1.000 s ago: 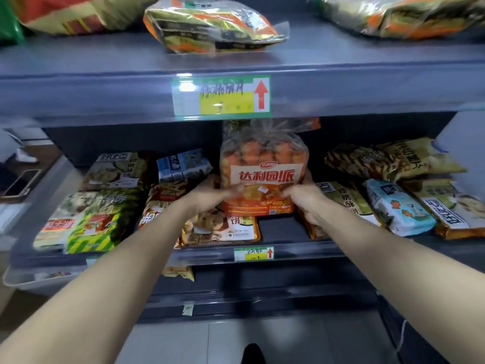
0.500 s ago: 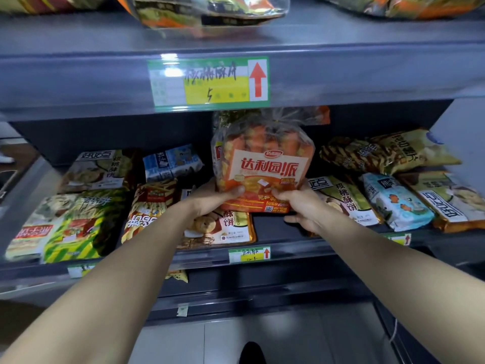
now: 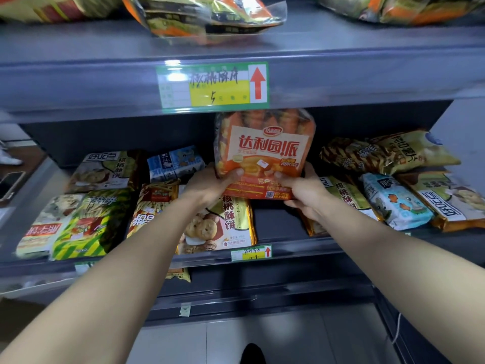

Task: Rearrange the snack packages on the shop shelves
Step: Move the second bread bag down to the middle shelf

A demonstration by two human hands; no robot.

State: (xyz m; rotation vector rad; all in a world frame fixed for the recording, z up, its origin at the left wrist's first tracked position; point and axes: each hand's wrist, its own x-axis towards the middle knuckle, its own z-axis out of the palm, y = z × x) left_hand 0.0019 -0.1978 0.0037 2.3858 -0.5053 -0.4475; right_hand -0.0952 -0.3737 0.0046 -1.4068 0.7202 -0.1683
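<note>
An orange bag of small pies (image 3: 265,151) stands upright above the middle shelf (image 3: 288,252), its top hidden behind the upper shelf's front edge. My left hand (image 3: 210,186) grips its lower left corner, thumb on the front. My right hand (image 3: 301,191) grips the lower right corner the same way. Beneath the bag lies a walnut-biscuit pack (image 3: 223,224). A bare strip of shelf shows just right of that pack.
Flat snack packs fill the middle shelf: green-striped (image 3: 81,227) and fries packs (image 3: 154,206) on the left, a light-blue pack (image 3: 393,203) and gold packs (image 3: 388,153) on the right. The upper shelf (image 3: 78,82) carries a price label (image 3: 212,86) and more bags (image 3: 207,17).
Both hands have lifted the orange bag off the shelf and toward me, so its top now sits behind the upper shelf's edge. The view has moved closer.
</note>
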